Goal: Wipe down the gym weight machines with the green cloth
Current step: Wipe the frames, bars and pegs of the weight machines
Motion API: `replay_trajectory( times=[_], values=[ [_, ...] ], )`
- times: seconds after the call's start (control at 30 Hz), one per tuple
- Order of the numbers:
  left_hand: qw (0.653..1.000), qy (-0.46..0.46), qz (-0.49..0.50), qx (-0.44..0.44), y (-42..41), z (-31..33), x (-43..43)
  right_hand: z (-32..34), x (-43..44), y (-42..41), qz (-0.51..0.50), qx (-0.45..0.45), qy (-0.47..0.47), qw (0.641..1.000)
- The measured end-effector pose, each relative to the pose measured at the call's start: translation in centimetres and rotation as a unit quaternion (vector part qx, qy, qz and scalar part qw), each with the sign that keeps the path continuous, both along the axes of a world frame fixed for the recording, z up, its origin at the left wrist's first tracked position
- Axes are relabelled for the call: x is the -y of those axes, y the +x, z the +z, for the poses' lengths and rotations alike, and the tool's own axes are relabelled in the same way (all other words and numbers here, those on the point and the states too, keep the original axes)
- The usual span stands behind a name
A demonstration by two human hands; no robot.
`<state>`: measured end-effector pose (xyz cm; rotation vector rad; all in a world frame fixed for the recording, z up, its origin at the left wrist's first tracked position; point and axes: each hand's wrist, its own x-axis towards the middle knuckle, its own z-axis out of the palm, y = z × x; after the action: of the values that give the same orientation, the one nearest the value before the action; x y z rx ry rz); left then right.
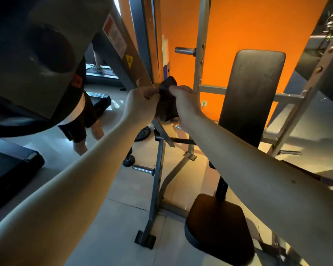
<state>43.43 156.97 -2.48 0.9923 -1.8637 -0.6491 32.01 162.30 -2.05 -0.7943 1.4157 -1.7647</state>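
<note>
Cloth (166, 100), dark in this light, sits bunched at the centre of the frame, held between both my hands: my left hand (140, 104) pinches its left edge with curled fingers and thumb, and my right hand (185, 102) grips its right edge the same way. Its top reaches the foot of the slanted steel upright (142, 60), though I cannot tell if they touch. The black back pad (256, 89) stands at right against the orange wall (248, 25), the seat pad (217, 219) lies lower right, and a weight plate (33, 60) fills the upper left.
</note>
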Motion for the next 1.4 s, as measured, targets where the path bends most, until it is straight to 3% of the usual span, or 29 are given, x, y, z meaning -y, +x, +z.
replay_trajectory(
  times=[0.17, 0.4, 0.57, 0.73, 0.93, 1.17, 1.33, 1.4],
  values=[
    [0.999, 0.017, 0.035, -0.014, 1.1, -1.7, 0.5, -0.5, 0.9, 0.0, -0.007, -0.037, -0.011, 0.999],
    [0.973, -0.016, 0.2, -0.113, 2.6, -2.1, 1.9, 1.1, 2.9, 1.3, 0.008, -0.113, -0.093, 0.989],
    [0.958, -0.067, 0.181, -0.212, 3.0, -1.3, 2.0, 2.1, 5.0, 3.0, 0.025, -0.263, -0.203, 0.943],
    [0.952, -0.093, 0.168, -0.239, 3.0, -1.0, 2.7, -0.1, 7.2, 4.0, -0.038, -0.307, -0.247, 0.918],
    [0.952, -0.126, 0.173, -0.217, 2.9, -1.0, 3.3, -2.4, 7.7, 1.3, 0.023, -0.268, -0.122, 0.955],
    [0.947, -0.148, 0.159, -0.236, 3.0, -2.0, 3.9, -1.2, 7.7, 2.7, -0.033, -0.308, -0.224, 0.924],
    [0.947, -0.153, 0.151, -0.24, 3.0, -2.0, 4.4, -4.6, 8.2, 0.9, -0.001, -0.326, -0.105, 0.94],
    [0.946, -0.15, 0.147, -0.246, 3.0, -2.0, 4.5, -3.5, 8.3, 1.5, -0.007, -0.326, -0.129, 0.937]
  ],
)
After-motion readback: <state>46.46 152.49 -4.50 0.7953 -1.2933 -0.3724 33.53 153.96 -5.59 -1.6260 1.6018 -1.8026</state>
